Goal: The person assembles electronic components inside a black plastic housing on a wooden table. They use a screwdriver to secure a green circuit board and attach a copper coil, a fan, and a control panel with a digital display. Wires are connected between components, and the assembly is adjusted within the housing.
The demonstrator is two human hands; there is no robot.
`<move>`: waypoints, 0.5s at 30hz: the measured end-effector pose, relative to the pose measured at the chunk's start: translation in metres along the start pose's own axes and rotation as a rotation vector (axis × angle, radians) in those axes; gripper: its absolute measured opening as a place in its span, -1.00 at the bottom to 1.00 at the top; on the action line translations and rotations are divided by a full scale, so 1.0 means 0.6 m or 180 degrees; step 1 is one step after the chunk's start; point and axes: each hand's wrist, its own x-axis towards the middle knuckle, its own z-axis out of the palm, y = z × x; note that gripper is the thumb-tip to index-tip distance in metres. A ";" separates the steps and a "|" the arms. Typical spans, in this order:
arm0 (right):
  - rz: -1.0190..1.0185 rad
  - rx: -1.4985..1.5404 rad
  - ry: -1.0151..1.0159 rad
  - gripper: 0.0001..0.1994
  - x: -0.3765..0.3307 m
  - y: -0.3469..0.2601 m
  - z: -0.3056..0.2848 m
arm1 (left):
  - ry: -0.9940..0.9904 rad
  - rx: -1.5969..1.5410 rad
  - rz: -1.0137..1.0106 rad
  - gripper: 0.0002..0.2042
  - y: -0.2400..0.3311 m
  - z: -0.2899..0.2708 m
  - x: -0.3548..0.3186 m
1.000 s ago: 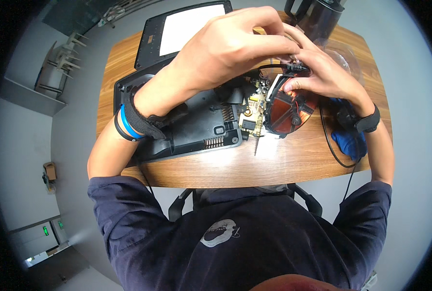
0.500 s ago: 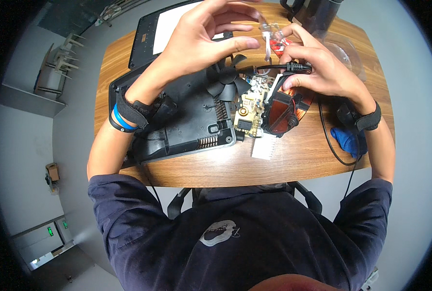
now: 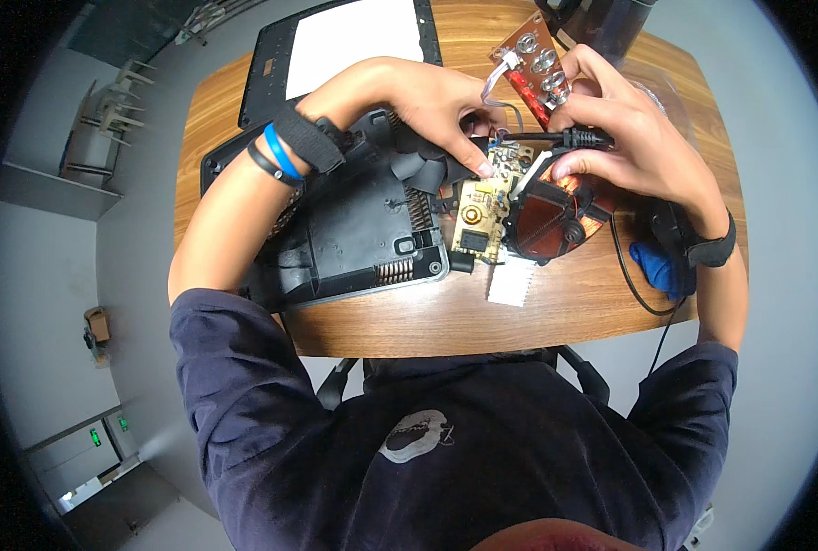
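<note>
My left hand (image 3: 450,110) is closed on the upper end of a yellowish circuit board (image 3: 473,213), thumb on its face. My right hand (image 3: 622,133) grips a round copper coil (image 3: 595,219) with a dark center, thumb near its upper rim. Its curled fingers also touch a small brown control board (image 3: 522,50) with coil springs, which has a white connector and grey wires. A black cord with a ribbed strain relief (image 3: 585,139) lies in the right hand's grasp. A black fan (image 3: 420,172), partly hidden by the left hand, rests beside the open black casing (image 3: 335,234).
A dark panel with a white sheet (image 3: 358,46) lies at the back left. A dark jug (image 3: 611,28) stands at the back right. A blue cloth (image 3: 659,268) and a loop of black cable lie right. A white notched piece (image 3: 512,280) sits near the front edge.
My left hand has come down from above onto the circuit board. The brown control board now stands tilted up, its springs showing. The circuit board and coil have shifted slightly right.
</note>
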 end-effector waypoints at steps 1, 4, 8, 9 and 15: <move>-0.0033 -0.0004 0.0010 -0.58 -0.002 -0.002 0.000 | -0.0094 0.0002 -0.0018 -0.42 0.003 -0.001 0.010; 0.0013 -0.0001 -0.0024 -0.58 -0.011 -0.011 -0.005 | -0.0070 -0.0175 0.0072 -0.50 0.010 0.000 0.013; 0.0121 -0.0263 0.0021 -0.59 -0.025 -0.043 -0.030 | 0.0166 -0.0234 0.0179 -0.58 0.043 -0.012 -0.011; 0.0024 -0.0194 0.0181 -0.57 -0.025 -0.048 -0.035 | 0.0356 -0.0136 0.0291 -0.55 0.052 -0.018 -0.022; 0.0231 -0.0613 0.0187 -0.49 -0.024 -0.049 -0.078 | 0.0910 0.0506 -0.0004 -0.46 0.115 -0.043 -0.100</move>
